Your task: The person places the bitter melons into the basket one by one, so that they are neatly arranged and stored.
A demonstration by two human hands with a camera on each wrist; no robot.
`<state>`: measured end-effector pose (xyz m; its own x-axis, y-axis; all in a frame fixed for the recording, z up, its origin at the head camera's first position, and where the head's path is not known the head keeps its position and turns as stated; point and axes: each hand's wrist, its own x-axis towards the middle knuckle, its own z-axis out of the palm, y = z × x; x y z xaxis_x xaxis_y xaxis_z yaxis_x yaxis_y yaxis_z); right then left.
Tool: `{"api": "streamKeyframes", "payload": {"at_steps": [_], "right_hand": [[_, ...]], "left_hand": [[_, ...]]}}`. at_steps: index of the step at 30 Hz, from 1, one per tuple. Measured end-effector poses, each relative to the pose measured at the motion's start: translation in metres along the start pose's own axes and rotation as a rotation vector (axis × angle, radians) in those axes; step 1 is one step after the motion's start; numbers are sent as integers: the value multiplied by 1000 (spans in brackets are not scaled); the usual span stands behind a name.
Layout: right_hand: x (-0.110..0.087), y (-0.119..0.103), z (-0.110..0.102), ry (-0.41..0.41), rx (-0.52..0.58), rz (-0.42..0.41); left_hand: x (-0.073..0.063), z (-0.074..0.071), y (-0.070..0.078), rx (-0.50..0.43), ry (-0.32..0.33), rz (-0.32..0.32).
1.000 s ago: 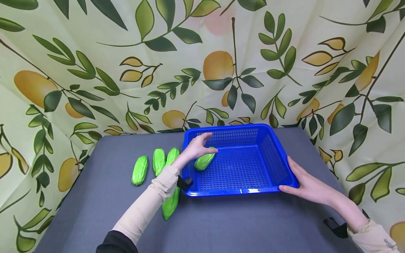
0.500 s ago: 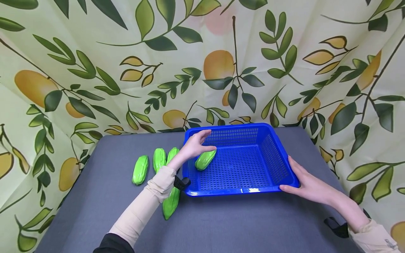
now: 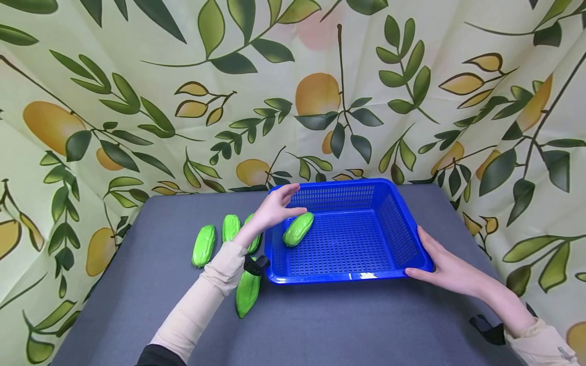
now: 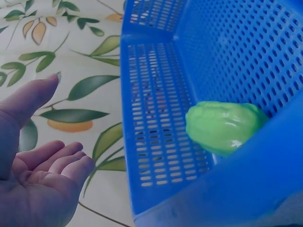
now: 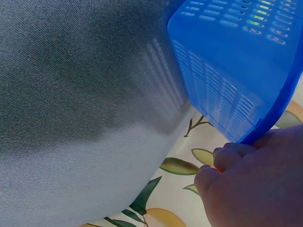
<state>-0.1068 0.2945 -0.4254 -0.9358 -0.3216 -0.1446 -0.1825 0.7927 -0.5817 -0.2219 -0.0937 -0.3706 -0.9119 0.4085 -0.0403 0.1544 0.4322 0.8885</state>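
A green, ridged bitter melon (image 3: 298, 230) lies inside the blue plastic basket (image 3: 348, 277), near its left wall. In the head view my left hand (image 3: 273, 207) is over the basket's left rim, its thumb and fingers spread apart with nothing between them. The left wrist view shows that hand (image 4: 49, 184) palm up beside the basket wall, apart from the bitter melon (image 4: 225, 126). My right hand (image 3: 446, 267) holds the basket's near right corner, thumb on the front rim and fingers along the right side. In the right wrist view its bent fingers (image 5: 227, 158) meet the rim.
Several more bitter melons lie on the grey table (image 3: 339, 325) left of the basket: one far left (image 3: 203, 245), one beside it (image 3: 231, 227), and a tapered one (image 3: 248, 295) nearer the front. My left forearm (image 3: 206, 295) crosses over this group. A leaf-patterned cloth (image 3: 270, 137) hangs behind.
My left hand has drawn back to the left, away from the bitter melon in the basket, which now shows whole. The right hand and the basket have stayed in place.
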Motion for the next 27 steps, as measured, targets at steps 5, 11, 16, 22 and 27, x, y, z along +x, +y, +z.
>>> {"api": "streamKeyframes", "payload": {"at_steps": [5,11,16,22,27], "right_hand": [[0,1,1,2,1,-6],[-1,0,0,8,-3,-2],[-1,0,1,9,-2,-7],[-2,0,0,18,7,-7],[-1,1,1,13,13,-13]], "left_hand": [[-5,-7,-2,-52,13,-5],[-12,-16,1,-57,30,8],[-23,-22,4,-118,55,29],[-31,-28,7,-172,86,62],[-38,-33,7,-176,85,78]]}}
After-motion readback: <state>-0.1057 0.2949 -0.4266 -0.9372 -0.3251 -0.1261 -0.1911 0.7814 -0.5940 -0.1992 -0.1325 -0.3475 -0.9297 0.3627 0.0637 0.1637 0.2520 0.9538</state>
